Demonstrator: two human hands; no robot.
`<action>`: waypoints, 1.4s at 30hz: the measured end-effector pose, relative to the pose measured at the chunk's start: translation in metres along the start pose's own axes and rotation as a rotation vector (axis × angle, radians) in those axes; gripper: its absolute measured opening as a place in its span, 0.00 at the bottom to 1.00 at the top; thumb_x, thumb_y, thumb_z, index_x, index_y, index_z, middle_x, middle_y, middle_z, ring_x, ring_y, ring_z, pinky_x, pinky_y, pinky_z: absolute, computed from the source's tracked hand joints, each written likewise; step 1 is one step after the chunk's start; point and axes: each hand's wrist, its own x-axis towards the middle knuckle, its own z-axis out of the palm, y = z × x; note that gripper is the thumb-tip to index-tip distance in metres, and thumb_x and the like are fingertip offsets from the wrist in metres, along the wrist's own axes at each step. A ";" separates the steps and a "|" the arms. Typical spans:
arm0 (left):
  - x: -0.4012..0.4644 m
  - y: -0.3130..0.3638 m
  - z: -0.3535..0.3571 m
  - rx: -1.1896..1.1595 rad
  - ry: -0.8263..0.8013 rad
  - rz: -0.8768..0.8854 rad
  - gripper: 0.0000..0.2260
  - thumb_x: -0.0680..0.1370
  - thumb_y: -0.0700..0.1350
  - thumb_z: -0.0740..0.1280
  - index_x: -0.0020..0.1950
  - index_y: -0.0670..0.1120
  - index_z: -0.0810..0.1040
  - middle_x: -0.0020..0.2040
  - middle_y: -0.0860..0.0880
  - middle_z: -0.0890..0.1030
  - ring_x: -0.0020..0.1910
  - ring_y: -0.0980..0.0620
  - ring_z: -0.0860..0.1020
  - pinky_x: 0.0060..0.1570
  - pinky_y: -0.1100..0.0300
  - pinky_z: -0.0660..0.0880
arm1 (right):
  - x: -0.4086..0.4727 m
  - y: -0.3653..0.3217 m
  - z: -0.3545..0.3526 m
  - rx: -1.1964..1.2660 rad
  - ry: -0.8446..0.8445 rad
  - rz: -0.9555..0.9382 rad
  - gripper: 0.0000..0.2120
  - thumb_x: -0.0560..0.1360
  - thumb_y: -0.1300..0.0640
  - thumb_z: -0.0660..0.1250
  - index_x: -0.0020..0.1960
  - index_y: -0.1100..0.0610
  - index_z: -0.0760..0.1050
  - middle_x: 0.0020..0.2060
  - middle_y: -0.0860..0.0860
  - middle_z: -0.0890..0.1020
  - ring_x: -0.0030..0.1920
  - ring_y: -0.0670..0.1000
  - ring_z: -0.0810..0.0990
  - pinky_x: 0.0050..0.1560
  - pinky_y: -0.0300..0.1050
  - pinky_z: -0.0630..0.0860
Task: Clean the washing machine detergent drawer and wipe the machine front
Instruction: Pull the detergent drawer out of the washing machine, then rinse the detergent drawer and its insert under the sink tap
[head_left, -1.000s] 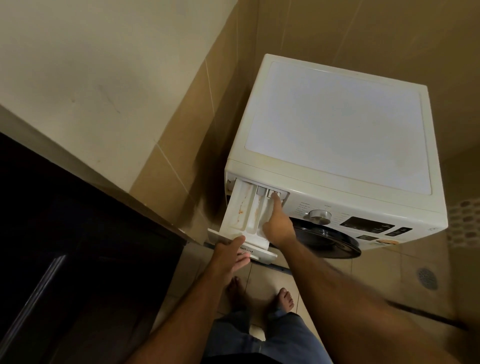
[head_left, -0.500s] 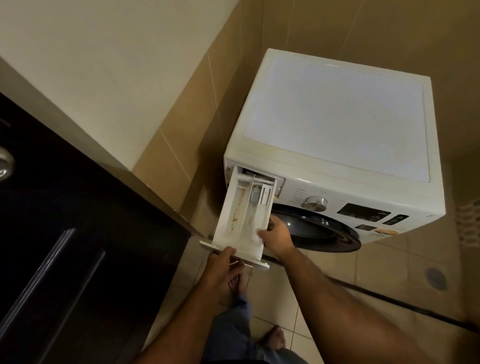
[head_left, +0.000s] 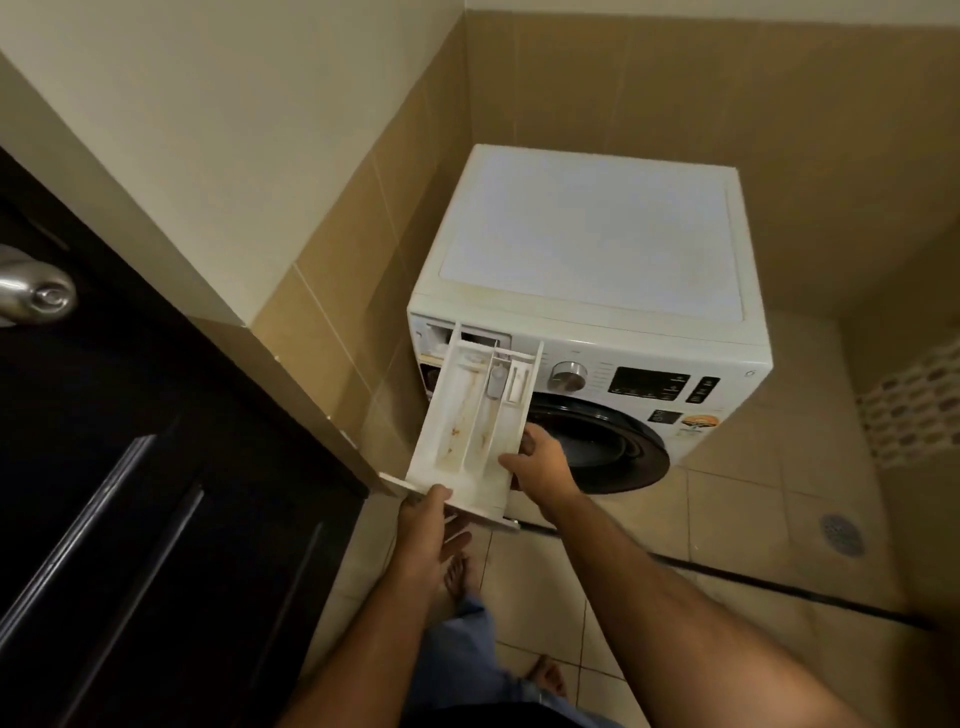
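Far left: dark door (head_left: 130, 519) with a metal knob (head_left: 36, 296), no part in the job. Next, drawer (head_left: 470, 426) out of its slot (head_left: 457, 338) or all but out, rear end just at the opening, tilted, held in front of the washer (head_left: 587, 291). Orange-brown stains in the compartments, so not yet cleaned. Left hand (head_left: 428, 530) under the front panel, thumb over its edge, gripping. Right hand (head_left: 537, 470) curled round the drawer's right wall. Further right, dial (head_left: 568, 375), display (head_left: 649, 385), door glass (head_left: 597, 441): front unwiped, judging by no cloth in sight. Removal about done; scrubbing, refitting, wiping all left.
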 end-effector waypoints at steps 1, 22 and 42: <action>-0.004 0.004 0.006 0.022 -0.001 0.017 0.14 0.79 0.43 0.63 0.65 0.45 0.74 0.54 0.41 0.83 0.46 0.46 0.83 0.42 0.53 0.79 | -0.007 -0.005 -0.007 0.015 0.014 -0.023 0.22 0.73 0.68 0.69 0.66 0.57 0.72 0.56 0.54 0.82 0.57 0.55 0.82 0.55 0.54 0.81; -0.017 0.119 0.176 0.369 -0.433 0.363 0.11 0.79 0.42 0.58 0.60 0.46 0.74 0.49 0.48 0.79 0.44 0.51 0.76 0.37 0.58 0.71 | -0.046 -0.090 -0.134 0.555 0.461 -0.124 0.10 0.75 0.65 0.68 0.55 0.59 0.71 0.50 0.59 0.84 0.42 0.57 0.86 0.41 0.49 0.82; -0.080 0.092 0.357 0.743 -0.960 0.450 0.17 0.74 0.48 0.56 0.59 0.53 0.78 0.47 0.48 0.83 0.46 0.44 0.82 0.49 0.46 0.79 | -0.125 -0.070 -0.239 0.904 1.000 -0.278 0.13 0.78 0.61 0.66 0.62 0.61 0.73 0.49 0.59 0.85 0.37 0.53 0.84 0.41 0.49 0.83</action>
